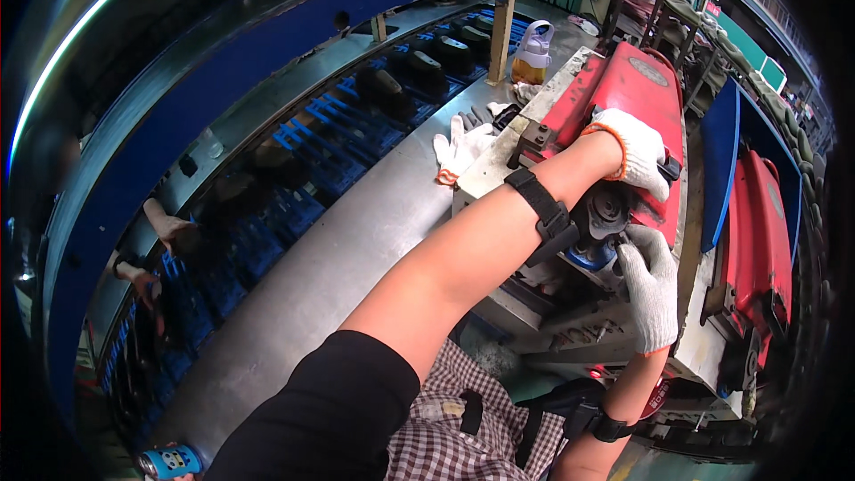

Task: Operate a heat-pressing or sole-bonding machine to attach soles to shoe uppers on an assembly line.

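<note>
A red machine [623,80] stands on a grey metal bench in front of me. My left hand [634,151], in a white knit glove with an orange cuff, rests on the machine's red top near a black knob. My right hand [650,289], also in a white glove, grips a dark round part with a blue piece [592,254] at the machine's underside. Whether my left fingers are closed on anything is hidden. A black strap [543,214] wraps my left forearm.
A spare white glove [461,150] lies on the steel table [312,285]. Dark shoes [383,89] ride blue conveyor racks to the left. A bottle with a pale lilac cap [533,53] stands behind. A second red machine [757,232] is at right. Another person's hand [165,227] shows at left.
</note>
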The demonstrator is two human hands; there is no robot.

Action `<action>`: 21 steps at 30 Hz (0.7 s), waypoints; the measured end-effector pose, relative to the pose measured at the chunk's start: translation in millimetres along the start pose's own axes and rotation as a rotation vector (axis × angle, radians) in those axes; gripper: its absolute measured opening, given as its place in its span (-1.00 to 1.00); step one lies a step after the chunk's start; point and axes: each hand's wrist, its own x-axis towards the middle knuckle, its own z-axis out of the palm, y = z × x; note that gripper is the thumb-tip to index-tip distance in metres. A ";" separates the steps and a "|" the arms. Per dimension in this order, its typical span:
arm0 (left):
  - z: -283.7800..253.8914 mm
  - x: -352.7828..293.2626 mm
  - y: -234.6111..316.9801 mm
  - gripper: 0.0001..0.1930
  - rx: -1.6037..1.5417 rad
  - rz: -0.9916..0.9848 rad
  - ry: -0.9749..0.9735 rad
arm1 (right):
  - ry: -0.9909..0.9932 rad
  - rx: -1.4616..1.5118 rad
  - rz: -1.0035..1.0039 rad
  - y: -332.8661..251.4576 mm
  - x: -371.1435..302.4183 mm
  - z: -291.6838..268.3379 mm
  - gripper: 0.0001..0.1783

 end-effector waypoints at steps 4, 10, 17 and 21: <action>-1.1 -0.8 -0.8 -0.32 0.000 0.001 0.008 | 0.008 0.000 -0.048 6.2 1.9 0.5 -0.64; 1.8 1.5 2.5 -0.30 0.033 0.015 -0.002 | 0.022 0.089 -0.016 -2.0 -6.6 4.6 -0.66; -7.8 3.9 -0.6 -0.31 0.005 0.099 -0.130 | -0.080 0.156 -0.198 -22.4 -47.9 93.6 -0.24; -24.2 10.7 -9.3 -0.37 -0.012 0.171 -0.187 | -0.298 -0.256 -0.042 -58.8 -34.5 92.5 -0.20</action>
